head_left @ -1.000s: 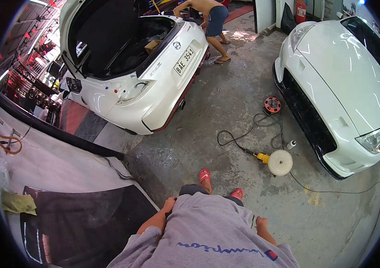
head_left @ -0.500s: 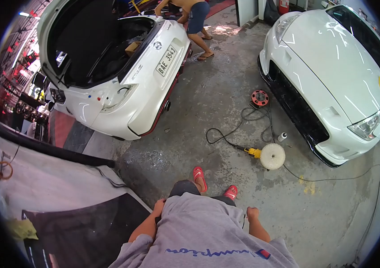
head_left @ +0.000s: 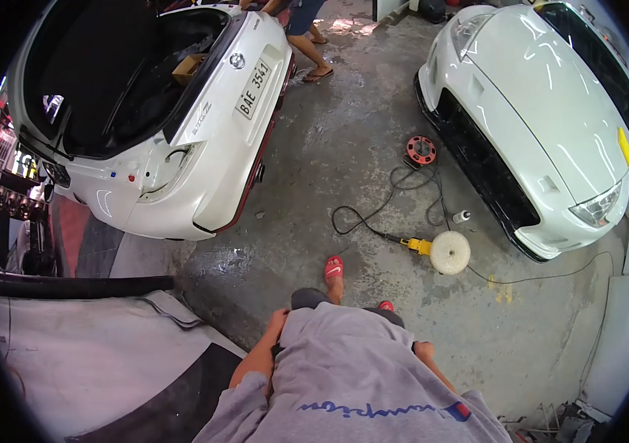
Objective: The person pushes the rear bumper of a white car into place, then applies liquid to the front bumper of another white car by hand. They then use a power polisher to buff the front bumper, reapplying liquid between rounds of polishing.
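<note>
Head view: polisher (head_left: 419,246) right of centre, on the floor (head_left: 373,269), ahead and a bit right of the feet, outside either grasp. Left hand (head_left: 278,322) low centre, against the side of the shirt (head_left: 351,354), fingers apparently curled; can't tell if gripping cloth. Right hand (head_left: 424,349) at the other side of the shirt, loosely closed by the look of it; no object visible in it, inside of the palm hidden.

Handling, as a guess: fairly heavy, weight mostly in the rigid body. Pad (head_left: 440,263) soft, compressible, poor to lift by. Best taken by the yellow housing, second hand on the dark rear end. Likely not slippery if dry. Watch for drag from the flexible cord (head_left: 388,237).

Looks: yellow housing, dark rear, round cream-white fluffy pad, dark spot in the middle, broad face up. Dark cord looped up towards a red-and-black reel (head_left: 421,150); can't tell if plugged in. White bottle (head_left: 461,216) just beside, above the pad. White car (head_left: 551,96) upper right, another (head_left: 233,177) upper left, near a person's leg (head_left: 305,48).
</note>
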The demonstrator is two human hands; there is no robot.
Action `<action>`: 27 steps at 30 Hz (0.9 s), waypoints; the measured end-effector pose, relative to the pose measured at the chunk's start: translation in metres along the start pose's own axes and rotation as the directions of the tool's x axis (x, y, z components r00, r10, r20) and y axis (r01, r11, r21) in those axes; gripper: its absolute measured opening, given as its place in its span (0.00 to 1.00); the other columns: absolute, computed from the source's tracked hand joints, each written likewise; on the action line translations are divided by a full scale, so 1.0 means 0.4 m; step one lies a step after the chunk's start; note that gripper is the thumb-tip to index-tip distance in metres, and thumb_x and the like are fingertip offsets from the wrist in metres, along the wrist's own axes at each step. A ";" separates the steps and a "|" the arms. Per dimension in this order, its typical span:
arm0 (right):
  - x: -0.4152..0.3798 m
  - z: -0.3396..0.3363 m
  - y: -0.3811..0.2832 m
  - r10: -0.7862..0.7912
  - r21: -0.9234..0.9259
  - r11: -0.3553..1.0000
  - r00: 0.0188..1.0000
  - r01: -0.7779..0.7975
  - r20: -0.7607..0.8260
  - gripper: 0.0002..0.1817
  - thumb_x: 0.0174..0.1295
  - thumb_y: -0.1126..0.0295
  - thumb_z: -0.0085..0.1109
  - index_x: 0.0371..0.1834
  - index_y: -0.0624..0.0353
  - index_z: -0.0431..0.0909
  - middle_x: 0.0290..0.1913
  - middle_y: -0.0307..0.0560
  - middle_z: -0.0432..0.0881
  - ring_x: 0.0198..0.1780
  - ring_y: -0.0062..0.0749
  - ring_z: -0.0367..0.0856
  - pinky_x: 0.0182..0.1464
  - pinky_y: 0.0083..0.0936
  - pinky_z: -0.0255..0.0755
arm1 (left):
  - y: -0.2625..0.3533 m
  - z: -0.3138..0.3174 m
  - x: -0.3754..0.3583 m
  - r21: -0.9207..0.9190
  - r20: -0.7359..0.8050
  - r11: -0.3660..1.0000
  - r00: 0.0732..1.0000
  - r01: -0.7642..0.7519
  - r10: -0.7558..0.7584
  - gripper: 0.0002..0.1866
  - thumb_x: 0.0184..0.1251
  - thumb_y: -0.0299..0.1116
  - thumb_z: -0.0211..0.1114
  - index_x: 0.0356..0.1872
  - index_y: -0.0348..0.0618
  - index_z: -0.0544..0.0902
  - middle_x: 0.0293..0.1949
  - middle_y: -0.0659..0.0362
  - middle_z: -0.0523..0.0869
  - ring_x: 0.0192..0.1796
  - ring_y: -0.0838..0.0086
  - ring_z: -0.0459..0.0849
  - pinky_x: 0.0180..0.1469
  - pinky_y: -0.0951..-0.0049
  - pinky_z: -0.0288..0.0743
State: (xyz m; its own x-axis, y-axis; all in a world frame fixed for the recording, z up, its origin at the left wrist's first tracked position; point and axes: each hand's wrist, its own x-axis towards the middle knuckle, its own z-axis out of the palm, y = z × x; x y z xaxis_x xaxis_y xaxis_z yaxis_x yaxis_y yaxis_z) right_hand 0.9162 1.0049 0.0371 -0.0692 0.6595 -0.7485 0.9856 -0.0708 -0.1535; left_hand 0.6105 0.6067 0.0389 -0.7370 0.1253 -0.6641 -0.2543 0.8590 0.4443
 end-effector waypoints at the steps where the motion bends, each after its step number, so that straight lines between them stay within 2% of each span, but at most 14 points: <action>1: -0.009 0.001 -0.030 -0.093 -0.219 0.971 0.995 0.095 0.019 0.22 0.52 0.60 0.57 0.37 0.73 0.82 0.40 0.73 0.83 0.46 0.62 0.82 0.51 0.47 0.75 | 0.035 -0.015 0.032 -0.032 -0.027 0.999 0.999 -0.026 0.025 0.16 0.62 0.42 0.61 0.44 0.43 0.86 0.43 0.46 0.86 0.48 0.51 0.84 0.47 0.59 0.77; 6: 0.062 0.109 0.037 -0.204 -0.283 0.936 0.978 0.208 0.045 0.22 0.57 0.58 0.52 0.34 0.71 0.83 0.40 0.75 0.81 0.46 0.68 0.79 0.49 0.50 0.73 | 0.163 -0.063 0.141 -0.036 -0.006 0.999 0.999 -0.031 0.031 0.16 0.61 0.41 0.60 0.40 0.40 0.86 0.34 0.49 0.88 0.38 0.60 0.88 0.41 0.62 0.79; 8: 0.160 0.232 0.156 -0.278 0.049 0.953 0.928 0.299 -0.248 0.22 0.61 0.60 0.47 0.31 0.71 0.83 0.39 0.72 0.82 0.44 0.67 0.79 0.49 0.50 0.71 | 0.248 -0.105 0.164 -0.074 0.049 0.997 0.999 0.019 -0.015 0.15 0.62 0.40 0.60 0.39 0.40 0.86 0.30 0.51 0.88 0.33 0.63 0.88 0.38 0.63 0.80; 9: 0.040 0.095 0.017 -0.313 -0.068 0.949 0.947 0.309 -0.070 0.23 0.63 0.60 0.44 0.31 0.71 0.82 0.39 0.70 0.82 0.44 0.66 0.79 0.51 0.49 0.68 | 0.282 -0.115 0.175 -0.129 0.069 0.987 0.994 0.096 -0.088 0.14 0.62 0.38 0.60 0.39 0.40 0.86 0.29 0.52 0.87 0.30 0.66 0.87 0.34 0.65 0.80; 12: 0.080 0.098 0.060 -0.341 0.074 0.938 0.940 0.340 0.000 0.22 0.62 0.59 0.46 0.31 0.70 0.83 0.37 0.68 0.83 0.45 0.64 0.79 0.56 0.48 0.66 | 0.344 -0.128 0.222 -0.223 0.108 0.955 0.978 0.196 -0.176 0.12 0.62 0.36 0.59 0.38 0.40 0.85 0.28 0.53 0.87 0.26 0.68 0.85 0.28 0.68 0.79; 13: 0.046 0.073 -0.024 -0.093 -0.078 0.993 0.993 0.088 -0.067 0.22 0.60 0.58 0.48 0.32 0.68 0.84 0.35 0.66 0.84 0.45 0.60 0.81 0.58 0.46 0.64 | 0.358 -0.127 0.235 -0.264 0.124 0.938 0.973 0.223 -0.196 0.12 0.62 0.35 0.59 0.38 0.40 0.85 0.29 0.54 0.87 0.25 0.68 0.85 0.27 0.69 0.78; 16: 0.030 -0.018 -0.117 -0.155 -0.242 0.961 0.985 0.133 -0.076 0.22 0.57 0.56 0.50 0.32 0.66 0.85 0.37 0.65 0.85 0.44 0.58 0.83 0.57 0.45 0.68 | 0.426 -0.129 0.256 -0.209 0.135 0.948 0.967 0.241 -0.216 0.12 0.62 0.37 0.59 0.37 0.40 0.84 0.29 0.54 0.87 0.26 0.67 0.85 0.28 0.68 0.79; 17: 0.039 -0.047 -0.167 -0.150 -0.212 0.969 0.985 0.129 -0.084 0.22 0.57 0.56 0.50 0.32 0.66 0.85 0.37 0.65 0.85 0.44 0.58 0.83 0.57 0.45 0.68 | 0.455 -0.131 0.256 -0.101 0.111 0.980 0.981 0.173 -0.162 0.13 0.62 0.38 0.60 0.38 0.40 0.85 0.30 0.52 0.87 0.28 0.65 0.86 0.31 0.66 0.79; 19: 0.081 -0.112 -0.247 0.165 -0.136 0.977 0.986 -0.163 0.004 0.23 0.54 0.55 0.52 0.32 0.67 0.85 0.39 0.66 0.84 0.46 0.56 0.84 0.53 0.45 0.73 | 0.437 -0.094 0.300 0.109 0.068 0.991 0.996 -0.072 0.065 0.16 0.61 0.41 0.60 0.40 0.39 0.85 0.34 0.48 0.87 0.34 0.60 0.87 0.39 0.63 0.79; 20: 0.141 -0.114 -0.255 0.121 -0.122 0.985 0.993 -0.121 -0.012 0.22 0.52 0.56 0.53 0.32 0.68 0.84 0.40 0.66 0.84 0.47 0.57 0.84 0.52 0.44 0.74 | 0.418 -0.065 0.364 0.206 0.073 0.948 0.970 -0.242 0.232 0.17 0.61 0.42 0.60 0.41 0.39 0.86 0.36 0.47 0.88 0.37 0.58 0.87 0.43 0.61 0.79; 21: 0.200 -0.091 -0.228 0.094 -0.108 0.990 0.995 -0.096 -0.027 0.22 0.51 0.57 0.53 0.32 0.68 0.84 0.41 0.66 0.84 0.48 0.57 0.83 0.51 0.43 0.76 | 0.474 -0.067 0.377 0.201 0.104 0.956 0.975 -0.215 0.198 0.18 0.61 0.42 0.60 0.42 0.39 0.86 0.38 0.46 0.87 0.40 0.57 0.87 0.45 0.61 0.78; 23: 0.186 -0.160 -0.315 0.201 0.183 0.967 0.974 -0.179 -0.109 0.22 0.50 0.58 0.55 0.34 0.69 0.83 0.43 0.67 0.84 0.50 0.60 0.82 0.53 0.44 0.74 | 0.532 -0.083 0.383 0.250 0.191 0.946 0.968 -0.208 0.162 0.18 0.61 0.42 0.60 0.43 0.39 0.86 0.40 0.46 0.87 0.43 0.56 0.86 0.47 0.61 0.77; 26: 0.272 -0.170 -0.376 0.314 0.409 0.882 0.940 -0.236 -0.134 0.20 0.50 0.60 0.56 0.36 0.68 0.83 0.44 0.66 0.84 0.50 0.60 0.81 0.54 0.43 0.74 | 0.664 -0.110 0.469 0.198 0.081 0.941 0.961 -0.275 0.264 0.18 0.62 0.43 0.60 0.43 0.39 0.86 0.42 0.47 0.87 0.45 0.58 0.86 0.47 0.63 0.77; 27: 0.279 -0.172 -0.399 0.259 0.419 0.899 0.925 -0.125 -0.280 0.18 0.50 0.60 0.58 0.34 0.67 0.83 0.41 0.65 0.84 0.46 0.57 0.83 0.50 0.42 0.75 | 0.705 -0.119 0.481 0.182 0.096 0.947 0.963 -0.264 0.251 0.18 0.63 0.42 0.59 0.43 0.38 0.86 0.42 0.47 0.87 0.45 0.58 0.86 0.47 0.64 0.77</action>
State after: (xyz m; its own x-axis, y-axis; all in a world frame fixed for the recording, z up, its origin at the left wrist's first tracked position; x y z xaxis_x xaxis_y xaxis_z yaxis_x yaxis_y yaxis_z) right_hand 0.7619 1.1414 0.0227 0.2342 0.8007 -0.5514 0.8305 -0.4596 -0.3147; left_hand 0.3673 0.8492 0.0650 -0.7138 0.3835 -0.5860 0.0680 0.8707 0.4870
